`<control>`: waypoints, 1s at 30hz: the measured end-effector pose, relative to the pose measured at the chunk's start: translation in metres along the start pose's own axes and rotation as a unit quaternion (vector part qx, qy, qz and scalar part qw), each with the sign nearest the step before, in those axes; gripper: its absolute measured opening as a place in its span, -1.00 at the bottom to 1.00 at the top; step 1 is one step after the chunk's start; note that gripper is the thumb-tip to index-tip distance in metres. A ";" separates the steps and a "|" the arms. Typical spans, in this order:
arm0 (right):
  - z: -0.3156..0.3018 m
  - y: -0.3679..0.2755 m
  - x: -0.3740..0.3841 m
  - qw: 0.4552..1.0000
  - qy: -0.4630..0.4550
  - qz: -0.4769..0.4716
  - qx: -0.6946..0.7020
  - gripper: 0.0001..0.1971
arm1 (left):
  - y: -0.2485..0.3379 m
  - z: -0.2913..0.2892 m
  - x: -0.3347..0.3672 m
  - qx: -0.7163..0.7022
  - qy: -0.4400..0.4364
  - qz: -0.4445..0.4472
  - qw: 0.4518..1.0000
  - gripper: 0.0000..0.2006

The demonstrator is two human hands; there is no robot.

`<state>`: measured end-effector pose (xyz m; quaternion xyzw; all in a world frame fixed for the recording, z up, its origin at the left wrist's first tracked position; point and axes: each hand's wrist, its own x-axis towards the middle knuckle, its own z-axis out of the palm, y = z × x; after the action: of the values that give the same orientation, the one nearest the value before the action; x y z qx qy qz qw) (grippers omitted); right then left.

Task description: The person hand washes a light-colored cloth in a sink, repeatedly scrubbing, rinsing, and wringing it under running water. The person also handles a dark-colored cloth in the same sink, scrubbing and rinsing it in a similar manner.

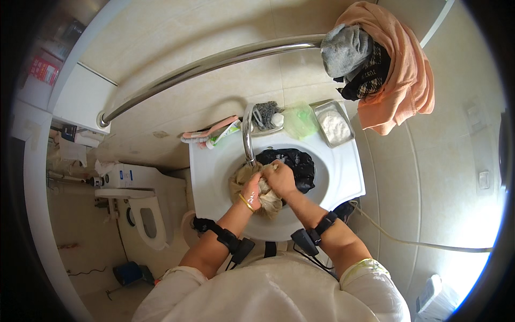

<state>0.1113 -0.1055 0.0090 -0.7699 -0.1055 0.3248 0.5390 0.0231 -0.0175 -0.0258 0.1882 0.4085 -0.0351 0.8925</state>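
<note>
Over the white washbasin (333,180), both hands are closed on a wet-looking beige cloth (271,206), bunched up between them. My left hand (251,192), with a gold bangle at its wrist, grips the cloth just below the faucet spout. Close against it, my right hand (280,178) clutches another part of the same cloth. Some of the fabric hangs below the hands and some spreads to the left. Behind my right hand, black cloth (300,166) lies crumpled in the basin. The chrome faucet (247,134) curves down to the hands; whether water runs is hard to make out.
Along the basin's back edge lie a pink-handled brush (220,126), a green-and-white tube (224,134), a green plastic bag (300,121) and a metal tray of white powder (336,126). A chrome rail (214,64) crosses behind, with orange cloth (402,70) at its right end. A toilet (150,220) stands left.
</note>
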 end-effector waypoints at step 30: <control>-0.055 -0.032 -0.001 0.956 -0.085 0.077 0.268 -0.66 | 0.014 0.055 -0.052 0.457 0.017 0.137 0.878 -0.53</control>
<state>0.1500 -0.1350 0.0500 -0.5722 -0.0002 0.4462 0.6881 0.0314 -0.0296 0.0495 0.6302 0.3323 -0.0920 0.6956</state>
